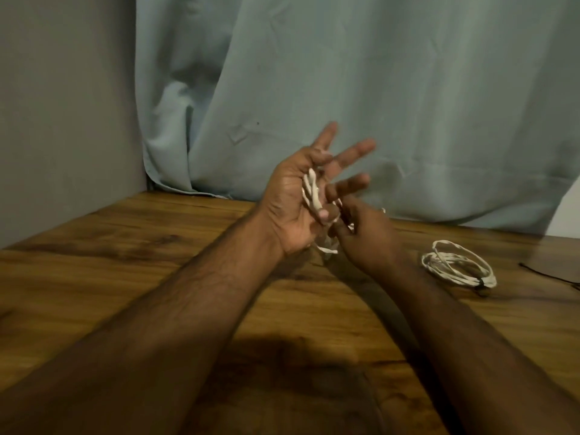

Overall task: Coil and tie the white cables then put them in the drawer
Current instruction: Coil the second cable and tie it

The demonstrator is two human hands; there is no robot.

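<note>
Gripping looped white cable (312,191), both hands (296,202) (364,237) hover above grained wood table (125,252).

The left hand (301,196) and right hand (364,237) were smeared by motion, fingertips soft. The cable (312,191) showed only as a few strands across the left palm; the rest ran behind the fingers and under the right hand, so its loops could not be counted, nor how the right fingers held it. Right of the grip, the tie on the coil (458,265) was too small to make out. Farther right, a thin black cord (546,276) ran off the frame's edge. Both forearms were cut off below.
</note>
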